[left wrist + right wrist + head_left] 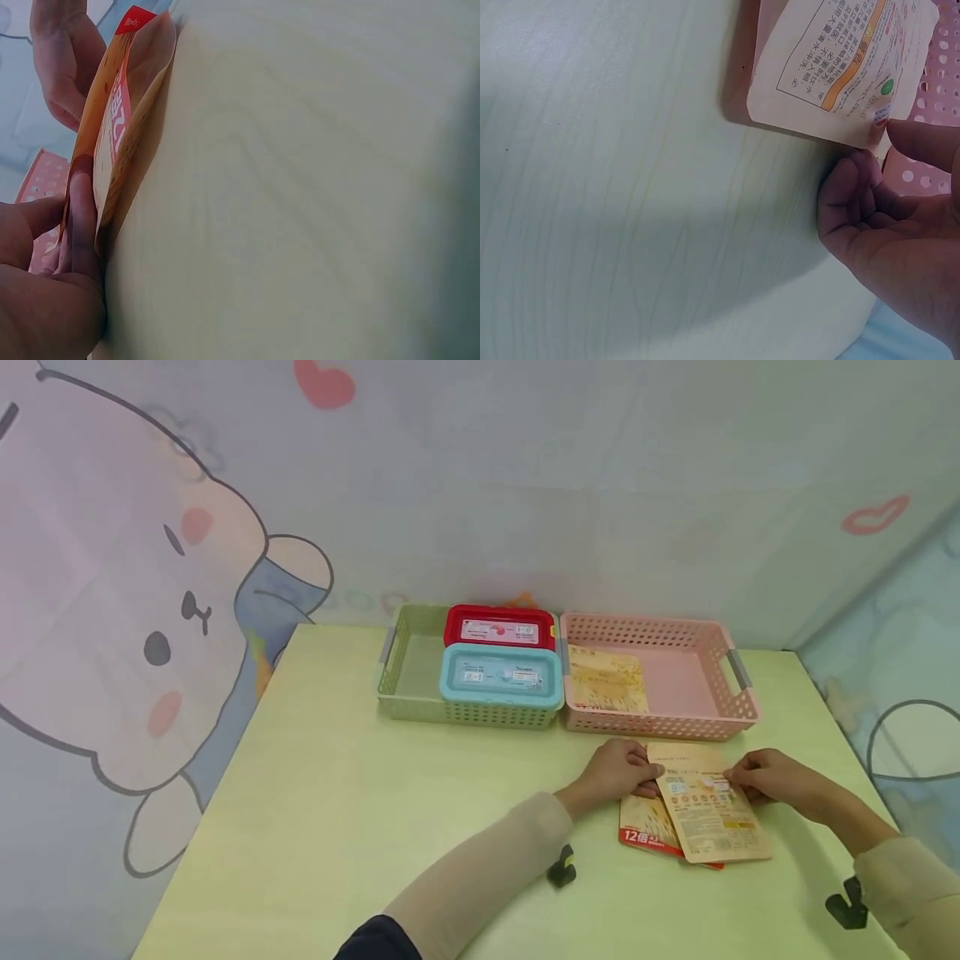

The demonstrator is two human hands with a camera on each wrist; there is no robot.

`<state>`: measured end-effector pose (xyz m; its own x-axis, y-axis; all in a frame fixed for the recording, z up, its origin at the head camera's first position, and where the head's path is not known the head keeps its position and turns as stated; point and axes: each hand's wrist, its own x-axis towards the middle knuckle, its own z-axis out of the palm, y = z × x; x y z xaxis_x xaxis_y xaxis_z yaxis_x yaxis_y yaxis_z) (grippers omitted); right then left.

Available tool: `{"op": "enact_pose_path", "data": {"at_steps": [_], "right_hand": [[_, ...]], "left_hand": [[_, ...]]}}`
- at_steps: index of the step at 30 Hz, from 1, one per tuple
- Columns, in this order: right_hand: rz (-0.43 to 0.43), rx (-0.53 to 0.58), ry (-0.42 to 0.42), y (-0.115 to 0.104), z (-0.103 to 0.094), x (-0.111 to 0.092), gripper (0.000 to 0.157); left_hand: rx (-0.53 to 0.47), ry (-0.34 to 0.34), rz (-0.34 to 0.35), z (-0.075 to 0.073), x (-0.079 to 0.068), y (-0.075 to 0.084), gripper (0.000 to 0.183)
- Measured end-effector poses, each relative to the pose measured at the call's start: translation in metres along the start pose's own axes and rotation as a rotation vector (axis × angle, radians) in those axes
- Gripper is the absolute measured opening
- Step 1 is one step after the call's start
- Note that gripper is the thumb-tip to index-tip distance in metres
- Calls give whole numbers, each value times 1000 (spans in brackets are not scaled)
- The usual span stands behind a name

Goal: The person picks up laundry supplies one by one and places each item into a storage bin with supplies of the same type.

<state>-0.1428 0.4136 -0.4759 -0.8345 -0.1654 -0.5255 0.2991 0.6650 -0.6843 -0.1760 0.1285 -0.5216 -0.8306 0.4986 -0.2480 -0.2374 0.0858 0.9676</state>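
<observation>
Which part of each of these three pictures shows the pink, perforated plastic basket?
Head: the pink, perforated plastic basket is right of centre, just above the hands in the picture.
Left wrist: part of the basket shows at the left edge, around mid-height.
Right wrist: part of the basket shows along the right edge, upper half.
Shared landmark: the flat, tan printed packet, pinched by the left hand and right hand.

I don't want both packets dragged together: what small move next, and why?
Probably lift the upper packet straight off the lower packet: they overlap, and the left hand and right hand pinch the upper one at opposite edges.
</observation>
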Motion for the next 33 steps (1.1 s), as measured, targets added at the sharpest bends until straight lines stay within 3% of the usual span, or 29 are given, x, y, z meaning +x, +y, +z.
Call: {"op": "enact_pose_path", "data": {"at_steps": [7,25,33], "right_hand": [[-20,25,5,0,4,-1,23],[-15,39,-11,3,4,-2,24],[-2,26,35,8,5,-3,24]], "left_hand": [[15,27,-5,-1,-1,-3,12],[-14,3,-11,-1,0,-4,10],[-29,-18,-2,1,2,-4,10]]}}
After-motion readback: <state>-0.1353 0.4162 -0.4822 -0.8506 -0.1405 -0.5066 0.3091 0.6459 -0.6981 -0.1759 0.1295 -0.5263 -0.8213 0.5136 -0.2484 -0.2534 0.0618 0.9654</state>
